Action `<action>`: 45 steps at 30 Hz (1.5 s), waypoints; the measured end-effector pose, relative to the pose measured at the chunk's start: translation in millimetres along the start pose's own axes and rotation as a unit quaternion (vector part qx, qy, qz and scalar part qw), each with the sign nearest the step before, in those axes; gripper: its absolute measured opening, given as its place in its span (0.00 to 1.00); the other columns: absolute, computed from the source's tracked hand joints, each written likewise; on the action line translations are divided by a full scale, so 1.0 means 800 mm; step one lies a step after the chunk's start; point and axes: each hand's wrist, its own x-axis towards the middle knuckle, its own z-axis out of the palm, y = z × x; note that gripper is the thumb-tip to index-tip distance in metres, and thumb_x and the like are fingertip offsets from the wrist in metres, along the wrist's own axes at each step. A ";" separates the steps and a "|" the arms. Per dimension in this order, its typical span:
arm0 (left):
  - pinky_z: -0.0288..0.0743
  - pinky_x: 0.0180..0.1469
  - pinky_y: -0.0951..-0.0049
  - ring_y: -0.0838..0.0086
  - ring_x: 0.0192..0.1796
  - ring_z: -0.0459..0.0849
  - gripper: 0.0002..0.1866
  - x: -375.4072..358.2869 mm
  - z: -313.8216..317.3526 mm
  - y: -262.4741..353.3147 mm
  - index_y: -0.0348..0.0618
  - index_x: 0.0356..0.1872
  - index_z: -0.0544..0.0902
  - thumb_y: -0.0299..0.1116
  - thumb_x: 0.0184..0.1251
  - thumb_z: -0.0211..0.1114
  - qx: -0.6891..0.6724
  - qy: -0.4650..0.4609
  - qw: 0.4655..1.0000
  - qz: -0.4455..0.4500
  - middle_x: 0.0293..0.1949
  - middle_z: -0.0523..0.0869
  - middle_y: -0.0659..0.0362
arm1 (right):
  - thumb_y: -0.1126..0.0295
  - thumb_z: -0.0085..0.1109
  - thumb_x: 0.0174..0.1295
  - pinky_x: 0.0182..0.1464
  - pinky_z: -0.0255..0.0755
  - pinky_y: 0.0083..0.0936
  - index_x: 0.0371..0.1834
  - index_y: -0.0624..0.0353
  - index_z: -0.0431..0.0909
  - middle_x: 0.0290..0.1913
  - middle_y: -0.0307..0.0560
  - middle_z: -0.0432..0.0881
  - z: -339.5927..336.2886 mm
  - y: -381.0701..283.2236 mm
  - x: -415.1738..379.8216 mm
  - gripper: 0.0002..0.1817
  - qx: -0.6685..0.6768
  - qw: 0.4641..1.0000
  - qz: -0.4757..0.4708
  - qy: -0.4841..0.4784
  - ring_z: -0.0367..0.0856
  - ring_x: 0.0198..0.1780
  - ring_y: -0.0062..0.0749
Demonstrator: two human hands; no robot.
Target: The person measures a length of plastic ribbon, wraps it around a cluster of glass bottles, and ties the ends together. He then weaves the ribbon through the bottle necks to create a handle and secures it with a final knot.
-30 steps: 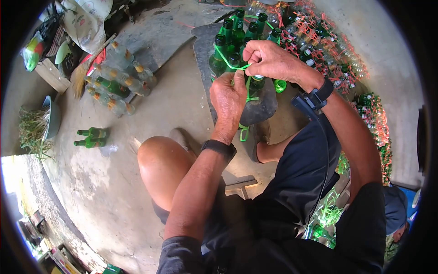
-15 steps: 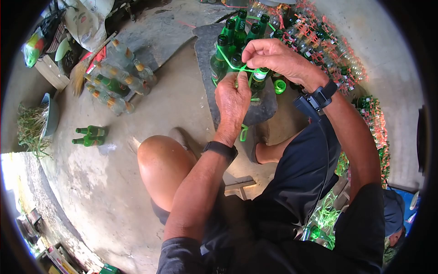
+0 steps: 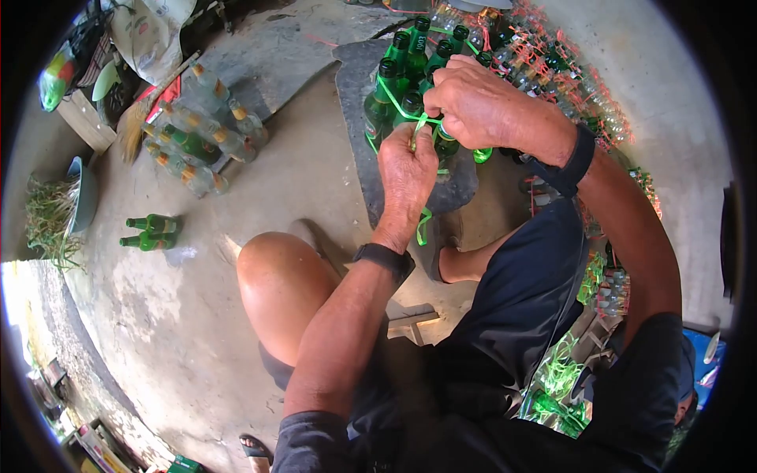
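Strap runs around the group of green bottles, which stands on the dark slab. Left hand: thumb and finger pinched on strap. Right hand: adjacent, fingers curled at strap; grip cannot be determined.

Green glass bottles stand upright, clustered at twelve o'clock; a thin, bright green strap encircles them, gathered at their six-o'clock side.

"1903", pale characters, on a green bottle neck
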 end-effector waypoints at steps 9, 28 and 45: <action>0.75 0.35 0.61 0.61 0.25 0.79 0.11 0.000 0.000 -0.001 0.32 0.37 0.86 0.32 0.73 0.62 -0.001 0.009 1.000 0.007 0.22 0.82 0.47 | 0.79 0.67 0.48 0.74 0.65 0.47 0.29 0.62 0.86 0.38 0.51 0.82 -0.002 -0.016 -0.002 0.05 -0.159 0.986 -0.054 -0.011 0.80 0.51 0.47; 0.77 0.37 0.57 0.51 0.28 0.84 0.15 0.004 0.002 -0.005 0.32 0.35 0.86 0.35 0.75 0.62 0.011 0.011 1.000 0.007 0.24 0.83 0.44 | 0.81 0.64 0.45 0.43 0.76 0.40 0.28 0.67 0.78 0.38 0.51 0.79 -0.032 0.030 0.016 0.06 0.084 0.992 -0.076 -0.049 0.81 0.42 0.46; 0.77 0.38 0.56 0.49 0.31 0.85 0.15 0.004 0.008 0.006 0.33 0.38 0.85 0.35 0.77 0.58 -0.008 -0.035 0.999 -0.005 0.28 0.85 0.43 | 0.70 0.66 0.57 0.36 0.67 0.46 0.28 0.65 0.71 0.23 0.54 0.71 -0.050 0.037 0.030 0.12 0.054 0.988 -0.001 -0.144 0.74 0.30 0.53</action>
